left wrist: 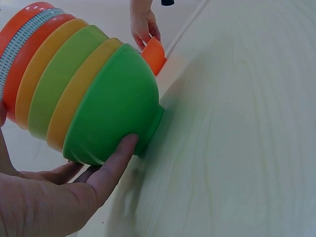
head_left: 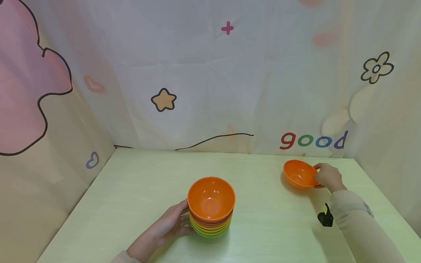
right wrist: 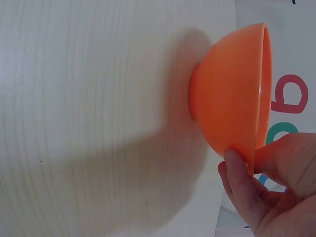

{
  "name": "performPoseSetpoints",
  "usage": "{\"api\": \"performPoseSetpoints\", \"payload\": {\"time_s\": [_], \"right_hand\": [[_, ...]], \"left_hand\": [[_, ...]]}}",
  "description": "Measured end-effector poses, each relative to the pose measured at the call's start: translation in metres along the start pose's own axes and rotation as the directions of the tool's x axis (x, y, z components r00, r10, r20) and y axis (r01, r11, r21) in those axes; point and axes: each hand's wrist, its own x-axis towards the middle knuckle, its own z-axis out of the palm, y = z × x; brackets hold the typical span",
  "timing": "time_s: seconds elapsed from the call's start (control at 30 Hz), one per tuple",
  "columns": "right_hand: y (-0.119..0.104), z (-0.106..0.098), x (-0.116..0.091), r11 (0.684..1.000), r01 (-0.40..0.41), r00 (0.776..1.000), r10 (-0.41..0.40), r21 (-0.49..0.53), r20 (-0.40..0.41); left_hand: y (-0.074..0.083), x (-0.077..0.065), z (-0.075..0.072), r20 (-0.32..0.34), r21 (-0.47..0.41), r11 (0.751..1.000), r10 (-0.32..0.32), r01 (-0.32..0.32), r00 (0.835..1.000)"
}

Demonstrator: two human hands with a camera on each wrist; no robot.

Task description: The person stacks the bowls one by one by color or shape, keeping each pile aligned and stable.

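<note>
A stack of several bowls stands on the table, left of centre in front of me. Its top bowl is orange, and a green bowl forms the bottom, with yellow and light green ones between. My left hand lies along the stack's left side, its fairly straight fingers touching the bowls. Toward the table's back right, my right hand pinches the rim of a single orange bowl, thumb inside and fingers outside. That bowl is empty, its foot at or just above the tabletop; I cannot tell which.
The pale wood-grain table meets a printed cloth backdrop at its back edge. Cloth also rises along the left and right sides. A small black object shows beside the right sleeve.
</note>
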Motion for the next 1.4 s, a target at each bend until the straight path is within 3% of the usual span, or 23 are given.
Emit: {"api": "performPoseSetpoints", "payload": {"time_s": [0.37,0.83,1.4], "right_hand": [[0.004,0.005,0.0,0.999,0.02,1.0,-0.02,0.036,0.017],[-0.013,0.01,-0.011,0.996,0.087,0.995,-0.087,-0.002,0.042],[-0.058,0.016,-0.027,0.979,0.197,0.977,-0.192,-0.052,0.096]], "left_hand": [[0.0,0.0,0.001,0.005,0.001,1.0,-0.01,0.01,1.0],[0.0,-0.001,0.001,-0.01,0.006,1.0,-0.002,0.002,1.0],[-0.001,0.0,0.0,-0.005,-0.007,1.0,0.002,-0.002,1.0]]}}
